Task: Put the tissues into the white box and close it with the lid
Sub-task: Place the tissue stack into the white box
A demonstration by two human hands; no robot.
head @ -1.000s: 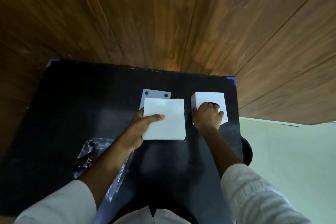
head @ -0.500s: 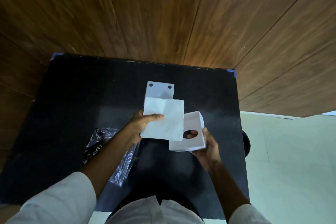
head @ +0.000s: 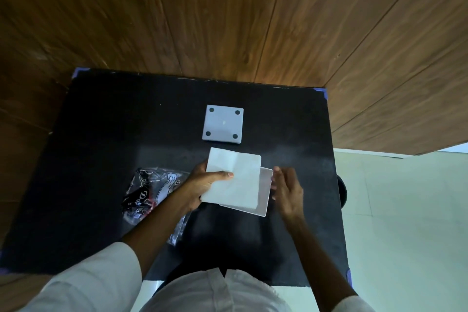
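In left hand (head: 202,186): tissues (head: 234,180) (over box (head: 264,192))

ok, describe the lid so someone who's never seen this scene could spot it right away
Start at the black table set against the wood-panelled wall. Near the middle of its far side, beyond both hands, the lid lies flat on its own: a pale grey square plate. Four dark round dots, one near each corner, set it apart from the plain white tissues and white box nearer the person.
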